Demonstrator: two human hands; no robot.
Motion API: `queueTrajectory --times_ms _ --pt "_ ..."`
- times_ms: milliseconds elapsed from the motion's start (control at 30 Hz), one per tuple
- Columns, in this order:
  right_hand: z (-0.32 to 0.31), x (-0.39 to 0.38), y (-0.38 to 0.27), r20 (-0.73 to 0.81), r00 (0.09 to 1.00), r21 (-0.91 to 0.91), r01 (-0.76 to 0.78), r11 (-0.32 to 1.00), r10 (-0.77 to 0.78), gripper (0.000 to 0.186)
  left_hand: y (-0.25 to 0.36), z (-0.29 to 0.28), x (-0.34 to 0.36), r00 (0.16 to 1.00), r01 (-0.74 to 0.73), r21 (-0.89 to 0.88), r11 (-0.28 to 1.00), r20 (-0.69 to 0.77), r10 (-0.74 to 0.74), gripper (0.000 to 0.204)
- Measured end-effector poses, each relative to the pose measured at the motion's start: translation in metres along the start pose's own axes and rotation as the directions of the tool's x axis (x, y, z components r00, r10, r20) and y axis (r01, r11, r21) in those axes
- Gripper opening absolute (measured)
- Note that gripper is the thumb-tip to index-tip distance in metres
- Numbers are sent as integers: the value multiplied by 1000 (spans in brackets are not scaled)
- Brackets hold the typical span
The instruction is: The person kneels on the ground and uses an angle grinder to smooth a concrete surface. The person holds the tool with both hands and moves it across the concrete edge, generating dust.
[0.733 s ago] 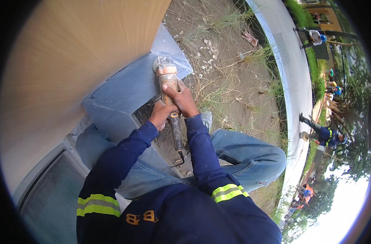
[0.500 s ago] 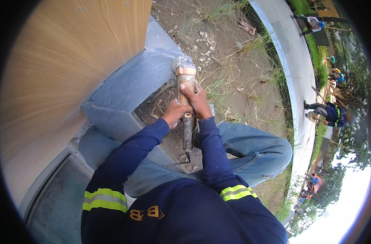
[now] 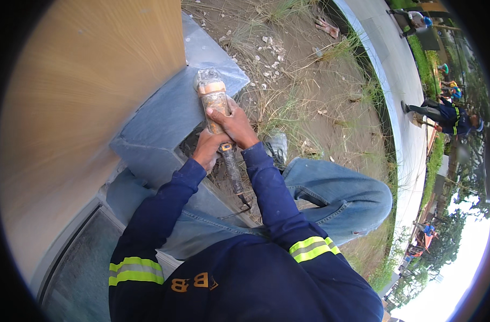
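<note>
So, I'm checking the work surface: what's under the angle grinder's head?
The grey ledge shows around the angle grinder's head; the patch directly beneath is covered, so its condition and any contact there can't be seen.

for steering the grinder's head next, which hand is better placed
Probably the right hand: it wraps the grinder farther forward, closer to the grinder's head, while the left hand grips farther back.

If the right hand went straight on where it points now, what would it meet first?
The right hand grips the power tool; beyond it, the grey ledge probably comes first, though depth is unclear.
</note>
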State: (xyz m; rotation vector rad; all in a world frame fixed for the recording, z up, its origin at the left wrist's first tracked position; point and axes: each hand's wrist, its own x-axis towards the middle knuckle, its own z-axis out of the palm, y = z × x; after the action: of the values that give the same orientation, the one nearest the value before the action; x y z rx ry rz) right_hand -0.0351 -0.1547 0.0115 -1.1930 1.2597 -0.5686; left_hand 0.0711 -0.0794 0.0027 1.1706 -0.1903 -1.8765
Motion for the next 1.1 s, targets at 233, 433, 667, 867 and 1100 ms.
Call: queueTrajectory --times_ms 233,433,667,867,1100 --pt "-35 -27 7 -81 993 175 -70 982 85 65 -30 18 18 985 1 101 995 174 -19 41" --pt "-53 -49 9 -202 973 217 -69 974 114 59 -40 35 19 968 46 149 988 239 -81 46" --pt "7 -17 -2 -8 1000 114 -25 993 27 68 -1 -1 -14 1000 6 29 1000 28 -7 32" --pt "20 -22 -9 29 1000 20 11 1000 -11 74 -8 -19 -19 1000 7 -32 999 7 -7 34" --pt "-39 -52 8 -166 979 223 -79 971 118 58 -31 25 2 969 99 136 986 214 -127 45"
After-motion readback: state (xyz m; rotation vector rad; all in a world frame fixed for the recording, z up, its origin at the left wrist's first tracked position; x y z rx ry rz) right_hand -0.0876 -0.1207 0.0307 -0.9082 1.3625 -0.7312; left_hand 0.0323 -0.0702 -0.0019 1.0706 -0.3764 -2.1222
